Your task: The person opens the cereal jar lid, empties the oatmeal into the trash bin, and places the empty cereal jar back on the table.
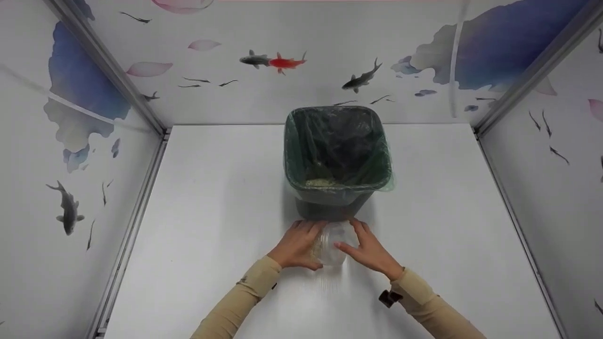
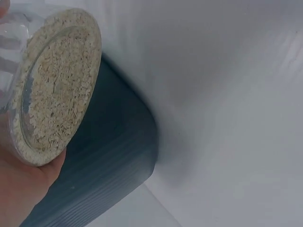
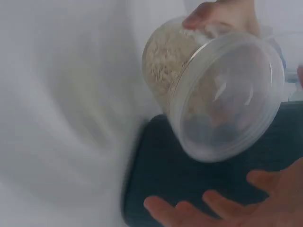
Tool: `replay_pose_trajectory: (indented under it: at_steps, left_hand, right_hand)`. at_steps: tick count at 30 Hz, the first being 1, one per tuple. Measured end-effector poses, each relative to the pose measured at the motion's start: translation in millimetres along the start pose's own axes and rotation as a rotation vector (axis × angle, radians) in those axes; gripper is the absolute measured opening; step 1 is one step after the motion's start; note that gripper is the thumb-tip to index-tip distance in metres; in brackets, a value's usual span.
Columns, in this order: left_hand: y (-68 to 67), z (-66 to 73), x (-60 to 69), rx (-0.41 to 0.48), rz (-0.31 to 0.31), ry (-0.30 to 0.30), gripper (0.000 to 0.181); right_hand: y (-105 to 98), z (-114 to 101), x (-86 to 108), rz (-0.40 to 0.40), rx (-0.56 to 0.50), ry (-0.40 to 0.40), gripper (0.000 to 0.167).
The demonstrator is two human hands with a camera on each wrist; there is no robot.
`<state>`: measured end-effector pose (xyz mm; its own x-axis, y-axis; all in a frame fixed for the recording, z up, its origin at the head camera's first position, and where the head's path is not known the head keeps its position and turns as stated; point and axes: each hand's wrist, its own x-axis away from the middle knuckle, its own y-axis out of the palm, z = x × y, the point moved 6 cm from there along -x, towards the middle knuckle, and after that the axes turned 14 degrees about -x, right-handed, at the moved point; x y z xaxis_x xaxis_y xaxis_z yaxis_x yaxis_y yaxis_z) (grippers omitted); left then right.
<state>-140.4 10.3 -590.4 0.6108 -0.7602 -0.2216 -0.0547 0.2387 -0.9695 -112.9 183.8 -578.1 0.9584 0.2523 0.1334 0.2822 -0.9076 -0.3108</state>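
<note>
A clear plastic jar of oat-like flakes [image 2: 59, 90] lies tilted on its side, its flake-covered base toward the left wrist camera. My left hand [image 1: 297, 245] grips it around the body, thumb on the near side. The jar's translucent round lid [image 3: 236, 94] faces my right hand [image 1: 372, 252]. That right hand has its fingers spread and stands beside the lid; in the right wrist view its fingers [image 3: 222, 205] are apart from the jar. Just beyond both hands stands a dark bin [image 1: 325, 207] lined with a green bag [image 1: 294, 155].
Inside the bin's liner, some pale yellowish material [image 1: 320, 182] shows near the front wall. The white tabletop [image 1: 212, 188] stretches out on both sides. Printed panels with fish enclose the back and sides, joined by metal rails [image 1: 146, 183].
</note>
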Motion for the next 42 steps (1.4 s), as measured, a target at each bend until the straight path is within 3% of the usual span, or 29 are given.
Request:
replay_pose_trajectory:
  at_steps: [2, 7, 9, 12, 15, 18, 21, 25, 33, 37, 39, 42]
  left_hand:
    - [2.3, 4.3, -2.2, -0.039, -0.002, 0.002, 0.111]
    - [7.1, 12.6, -6.0, -0.137, 0.014, 0.01, 0.11]
    - [7.9, 13.6, -7.1, -0.158, 0.024, 0.008, 0.11]
    - [8.3, 13.2, -9.2, -0.151, 0.031, -0.002, 0.112]
    - [8.3, 11.0, -11.2, -0.129, 0.039, -0.008, 0.113]
    - [8.5, 7.9, -11.8, -0.078, 0.032, -0.011, 0.112]
    - [9.9, 4.2, -10.4, -0.01, 0.003, -0.017, 0.108]
    - [10.0, 1.4, -7.4, 0.072, -0.027, -0.003, 0.103]
    - [6.8, 0.1, -6.1, 0.238, -0.022, 0.077, 0.102]
    - [10.9, 0.3, -2.7, 0.374, -0.074, 0.115, 0.102]
    - [14.5, -2.2, 1.0, 0.432, -0.12, 0.102, 0.103]
    - [21.1, -8.0, 8.9, 0.487, -0.176, 0.035, 0.103]
  right_hand:
    - [6.4, 6.9, -1.2, 0.006, -0.092, 0.117, 0.086]
    - [21.8, 21.7, -4.0, -0.031, -0.468, 0.369, 0.089]
    - [24.1, 22.7, -4.4, -0.029, -0.534, 0.409, 0.091]
    - [23.3, 22.8, -5.3, 0.0, -0.514, 0.392, 0.092]
    - [20.4, 22.0, -6.7, 0.027, -0.399, 0.311, 0.091]
    - [16.7, 17.2, -9.3, 0.019, -0.219, 0.146, 0.089]
    - [14.1, 8.9, -10.0, -0.02, -0.067, -0.054, 0.086]
    - [12.8, -0.6, -8.1, -0.117, 0.038, -0.256, 0.087]
    - [12.9, -18.9, -5.6, -0.324, 0.287, -0.563, 0.101]
    - [15.3, -25.1, 1.6, -0.424, 0.422, -0.723, 0.101]
    - [14.4, -27.6, 5.4, -0.448, 0.475, -0.78, 0.1]
    - [8.6, -28.7, 8.8, -0.458, 0.523, -0.785, 0.098]
